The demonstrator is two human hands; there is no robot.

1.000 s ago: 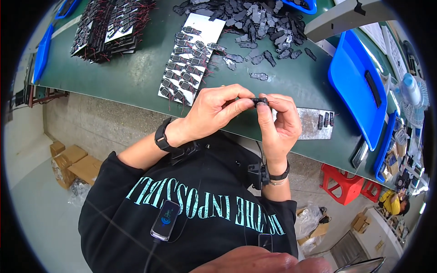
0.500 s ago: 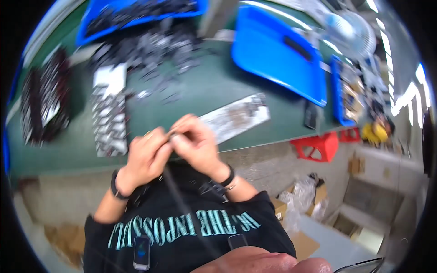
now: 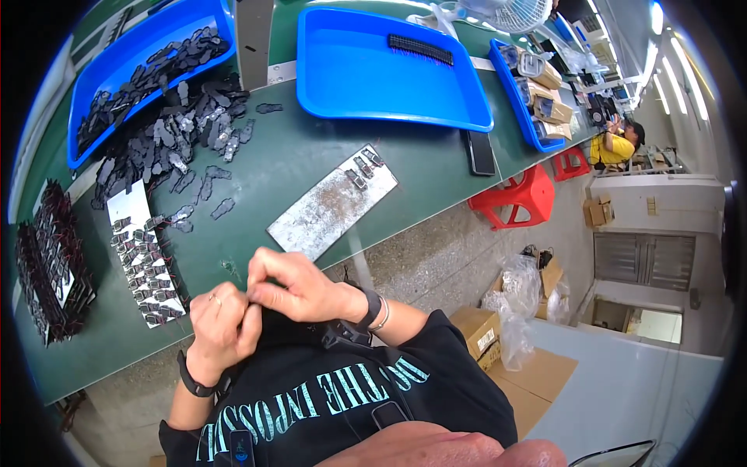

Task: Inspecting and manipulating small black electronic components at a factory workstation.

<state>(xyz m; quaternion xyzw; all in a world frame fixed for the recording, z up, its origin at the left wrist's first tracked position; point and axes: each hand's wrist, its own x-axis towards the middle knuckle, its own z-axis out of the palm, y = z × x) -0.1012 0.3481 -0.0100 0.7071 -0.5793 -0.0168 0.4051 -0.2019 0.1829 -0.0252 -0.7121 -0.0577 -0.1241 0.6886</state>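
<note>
My left hand [image 3: 222,331] and my right hand [image 3: 292,288] meet close to my shirt, at the table's near edge. Both are closed, with thumbs and fingers pinched together, and whatever lies between them is hidden. Just beyond my right hand is a stained silver metal plate [image 3: 311,218], with several small dark parts [image 3: 362,169] at its far end. To the left of my left hand, a white strip [image 3: 128,204] carries rows of small black parts with thin wires [image 3: 148,272].
Black flat pieces [image 3: 175,136] lie heaped before a blue tray [image 3: 74,124] of similar pieces. Another blue tray [image 3: 373,97] holds a black strip [image 3: 420,50]. Bundled wired parts [image 3: 50,265] stand far left. A phone [image 3: 480,153] and red stool [image 3: 517,198] are to the right.
The whole view has turned and shifted, so the table now slants and more of the far trays shows. My hands stay together, fingers still pinched; the earlier picture is blurred.
</note>
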